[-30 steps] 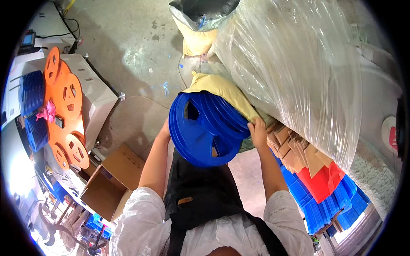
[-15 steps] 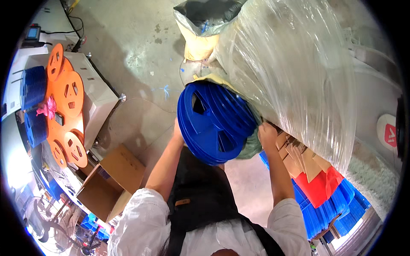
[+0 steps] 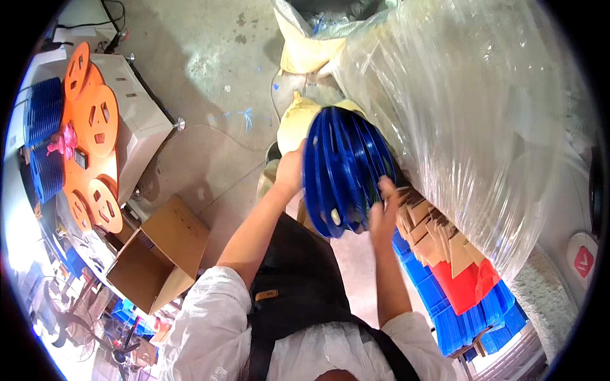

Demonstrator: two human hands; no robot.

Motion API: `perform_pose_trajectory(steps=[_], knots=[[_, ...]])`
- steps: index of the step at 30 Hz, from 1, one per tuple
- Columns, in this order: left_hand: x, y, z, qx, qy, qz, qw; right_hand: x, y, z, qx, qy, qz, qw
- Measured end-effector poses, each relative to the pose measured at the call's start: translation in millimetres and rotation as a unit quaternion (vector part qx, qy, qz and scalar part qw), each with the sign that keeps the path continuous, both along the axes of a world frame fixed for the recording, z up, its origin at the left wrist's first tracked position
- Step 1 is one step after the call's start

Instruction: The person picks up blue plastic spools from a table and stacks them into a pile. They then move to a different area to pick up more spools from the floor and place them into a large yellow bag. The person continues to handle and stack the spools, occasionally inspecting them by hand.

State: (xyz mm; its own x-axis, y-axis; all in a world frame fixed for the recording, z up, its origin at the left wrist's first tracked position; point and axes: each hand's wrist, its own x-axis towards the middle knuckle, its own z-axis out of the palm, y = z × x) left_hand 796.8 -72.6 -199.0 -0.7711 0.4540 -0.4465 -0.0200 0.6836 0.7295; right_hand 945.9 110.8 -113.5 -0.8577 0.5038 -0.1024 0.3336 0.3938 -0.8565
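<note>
A stack of blue plastic reels [image 3: 346, 171] is in front of me, tilted so that the rims of several discs face up. My left hand [image 3: 290, 170] is closed on the stack's left side, its fingertips hidden behind the discs. Beside the stack's lower right edge, my right hand [image 3: 384, 209] has its fingers stretched and apart, somewhat smeared by motion. Whether it touches the rims I cannot tell. A yellow sack [image 3: 294, 125] shows behind the reels, and its lower part is hidden by them and by my left arm.
Clear plastic wrap [image 3: 457, 127] covers a large bulk at the right. Below it lie cardboard pieces [image 3: 438, 228], a red sheet [image 3: 464, 286] and blue stacked plastic [image 3: 460, 327]. An open cardboard box [image 3: 159, 254] stands at left, near a table with orange discs [image 3: 101, 120].
The blue reels have turned from flat face to rims up and shifted right. My right hand has let go of the bag edge and moved to the stack's side. The yellow sack shows more.
</note>
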Motion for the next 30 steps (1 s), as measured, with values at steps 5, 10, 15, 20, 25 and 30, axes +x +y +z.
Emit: perform_pose_trajectory(steps=[5, 10, 15, 20, 25, 30], knots=[[-1, 26, 10, 0.080, 0.014, 0.044, 0.996, -38, -68, 46, 0.162, -0.053, 0.137, 0.976], [-20, 4, 1, 0.032, -0.030, 0.094, 0.995, 9, -56, 34, 0.208, -0.143, 0.211, 0.944], [-26, 11, 9, 0.052, -0.061, 0.111, 0.991, 97, -10, 42, 0.211, -0.232, 0.297, 0.902], [10, 18, 9, 0.148, -0.079, 0.101, 0.981, -33, -35, 36, 0.287, -0.284, 0.185, 0.896], [4, -2, 14, 0.062, -0.067, 0.105, 0.990, -77, -37, 58, 0.217, -0.272, 0.176, 0.921], [-7, -12, -1, -0.009, -0.035, 0.106, 0.994, 8, 29, 118, 0.097, -0.210, 0.051, 0.971]])
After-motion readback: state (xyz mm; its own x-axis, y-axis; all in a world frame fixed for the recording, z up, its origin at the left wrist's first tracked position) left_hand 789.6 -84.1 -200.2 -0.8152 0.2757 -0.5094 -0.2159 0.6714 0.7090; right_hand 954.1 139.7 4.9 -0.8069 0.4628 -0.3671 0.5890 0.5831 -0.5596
